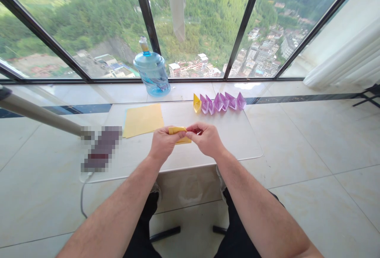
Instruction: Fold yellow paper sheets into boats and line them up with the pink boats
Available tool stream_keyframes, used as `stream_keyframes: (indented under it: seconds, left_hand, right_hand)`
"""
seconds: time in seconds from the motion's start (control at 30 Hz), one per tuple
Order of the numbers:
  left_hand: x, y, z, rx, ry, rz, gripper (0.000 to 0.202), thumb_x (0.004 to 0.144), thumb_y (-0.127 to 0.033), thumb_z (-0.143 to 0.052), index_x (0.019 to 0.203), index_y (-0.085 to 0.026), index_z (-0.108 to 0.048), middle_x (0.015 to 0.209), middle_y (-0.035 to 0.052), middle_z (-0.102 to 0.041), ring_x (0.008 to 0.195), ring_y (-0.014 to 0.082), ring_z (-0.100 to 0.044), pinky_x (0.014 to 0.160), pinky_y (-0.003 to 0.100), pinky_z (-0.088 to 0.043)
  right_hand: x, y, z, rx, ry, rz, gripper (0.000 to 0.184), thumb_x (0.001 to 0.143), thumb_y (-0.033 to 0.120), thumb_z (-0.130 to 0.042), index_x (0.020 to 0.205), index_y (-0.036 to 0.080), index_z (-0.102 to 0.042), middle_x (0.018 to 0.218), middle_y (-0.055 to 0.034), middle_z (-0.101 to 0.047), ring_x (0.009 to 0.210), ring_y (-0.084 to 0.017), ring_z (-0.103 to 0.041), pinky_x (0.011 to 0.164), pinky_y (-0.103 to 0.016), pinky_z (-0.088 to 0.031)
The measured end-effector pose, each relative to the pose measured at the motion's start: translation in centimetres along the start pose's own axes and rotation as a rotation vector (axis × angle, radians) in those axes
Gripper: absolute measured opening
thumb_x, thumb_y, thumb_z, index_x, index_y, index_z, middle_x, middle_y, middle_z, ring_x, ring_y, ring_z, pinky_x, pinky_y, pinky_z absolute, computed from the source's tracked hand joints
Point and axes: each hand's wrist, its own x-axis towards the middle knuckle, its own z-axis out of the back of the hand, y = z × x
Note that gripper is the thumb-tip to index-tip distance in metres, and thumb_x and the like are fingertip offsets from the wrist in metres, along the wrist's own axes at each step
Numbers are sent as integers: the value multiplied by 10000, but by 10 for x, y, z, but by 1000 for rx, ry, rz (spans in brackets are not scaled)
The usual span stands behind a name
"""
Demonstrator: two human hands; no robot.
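Note:
Between my two hands is a folded piece of yellow paper [184, 140], held above the white table [196, 158]. My left hand [164, 143] grips its left part, thumb on top. At its right end my right hand [207, 139] pinches the edge with thumb and fingers; some fingertips are hidden behind the paper. Beyond my hands stands a row of folded paper boats: one yellow boat [196, 104] at the left end and several purple boats [221, 102] beside it. To the left lies a stack of flat yellow sheets [143, 120].
A blue water jug [152, 74] stands on the ledge by the window. Left on the table is a pixelated dark object [102, 149] with a cable [82, 198]. A grey pole [41, 111] slants in from the left. My legs are under the near edge.

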Motion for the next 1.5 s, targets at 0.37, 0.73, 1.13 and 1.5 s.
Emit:
stream_keyframes:
  seconds: [0.37, 0.73, 1.13, 1.5]
  left_hand:
    - [1, 3, -3, -155, 46, 90, 360, 555, -347, -921, 822, -141, -793, 814, 76, -764, 746, 218, -693, 744, 352, -557]
    - [0, -1, -4, -48, -25, -8, 394, 536, -389, -924, 739, -160, -674, 654, -22, -638, 617, 129, -574, 600, 257, -458]
    - [-1, -4, -6, 42, -22, -30, 491, 513, -471, -923, 812, -176, -668, 703, -17, -645, 638, 130, -567, 590, 245, -458]
    - [-3, -9, -6, 140, -27, -74, 516, 476, -493, -930, 810, -191, -678, 677, -33, -625, 619, 129, -546, 568, 237, -439]
  right_hand:
    - [2, -8, -11, 14, -143, -58, 142, 783, 302, -657, 867, 206, -719, 786, -6, -704, 690, -144, -597, 654, -271, -485]
    - [0, -6, -17, 121, -170, -116, 133, 774, 322, -641, 785, 199, -693, 724, -4, -703, 655, -148, -620, 641, -267, -501]
    - [-1, -5, -19, 160, -204, -121, 165, 769, 349, -650, 759, 188, -689, 696, -11, -698, 639, -151, -621, 625, -267, -503]
    - [1, -4, -19, 248, -168, -146, 210, 737, 386, -689, 756, 177, -702, 689, -20, -699, 646, -160, -635, 617, -266, -515]
